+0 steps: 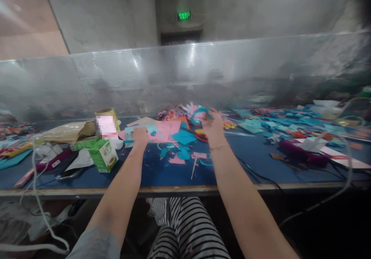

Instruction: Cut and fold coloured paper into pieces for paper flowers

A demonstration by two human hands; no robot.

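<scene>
My left hand (140,136) is closed at the edge of a light blue paper sheet (152,129), its fingertips partly hidden. Pink paper (166,130) lies right beside that sheet. Farther right, my right hand (213,125) reaches over a heap of cut paper pieces (181,112). Its fingers curl around a teal paper strip (203,111), slightly blurred. Between the hands lie a teal paper square (184,136) and an orange sheet (183,121). Small teal and pink scraps (176,159) and a thin stick (194,168) are nearer the table edge.
Left stand a green box (103,156), a yellow roll (116,119), a brown paper bag (68,132) and a phone (68,174). More teal cuttings (290,118) and a purple tissue pack (304,150) lie right. Cables cross the blue table (165,178). A perforated screen (174,77) rises behind.
</scene>
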